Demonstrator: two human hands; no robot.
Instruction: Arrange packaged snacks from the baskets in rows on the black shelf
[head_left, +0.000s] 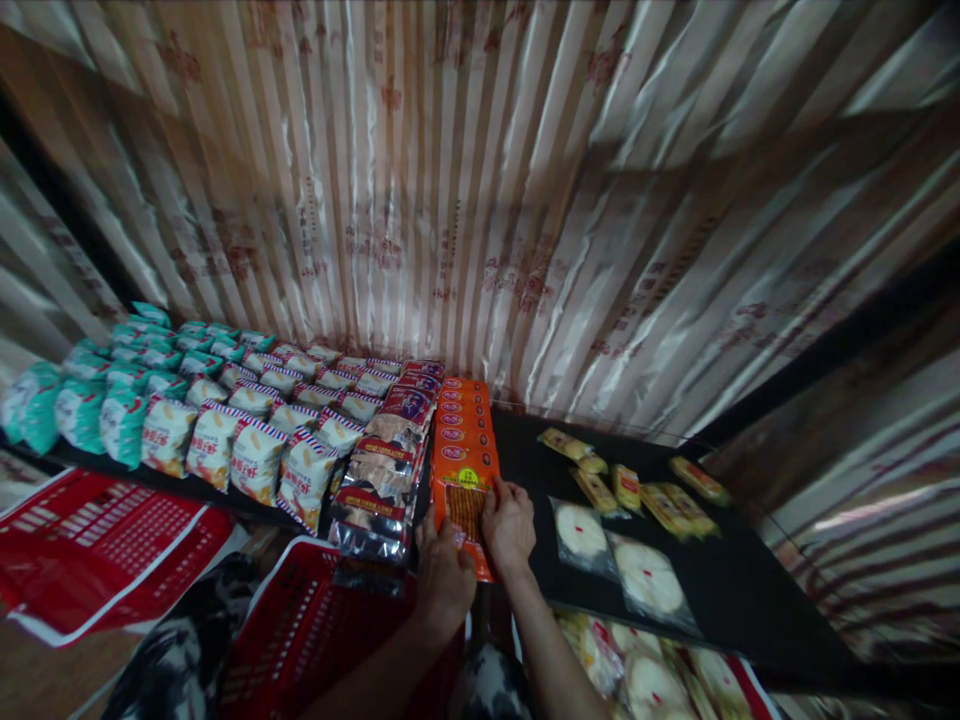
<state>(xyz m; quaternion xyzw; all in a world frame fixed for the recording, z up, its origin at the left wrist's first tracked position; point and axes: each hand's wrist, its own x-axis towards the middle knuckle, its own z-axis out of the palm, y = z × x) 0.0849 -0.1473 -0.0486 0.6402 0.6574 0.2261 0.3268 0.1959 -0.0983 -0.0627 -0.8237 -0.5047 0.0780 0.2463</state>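
Note:
A row of overlapping orange snack packets [463,435] runs from the back of the black shelf to its front edge. The frontmost packet has a clear window showing brown sticks. My left hand [444,572] grips its lower left edge, thumb on top and fingers partly hidden. On the opposite side, my right hand [510,522] has its fingers closed along the packet's right edge. Just left of my hands lies an overlapping row of dark, shiny snack packets [375,470].
White striped bags [247,455] and teal bags [124,420] stand in rows at left. On the black shelf [525,450], small yellow packs [626,487] and round white packaged flatbreads [649,575] lie at right. Red baskets [97,540] sit below; a striped sheet [420,180] hangs behind.

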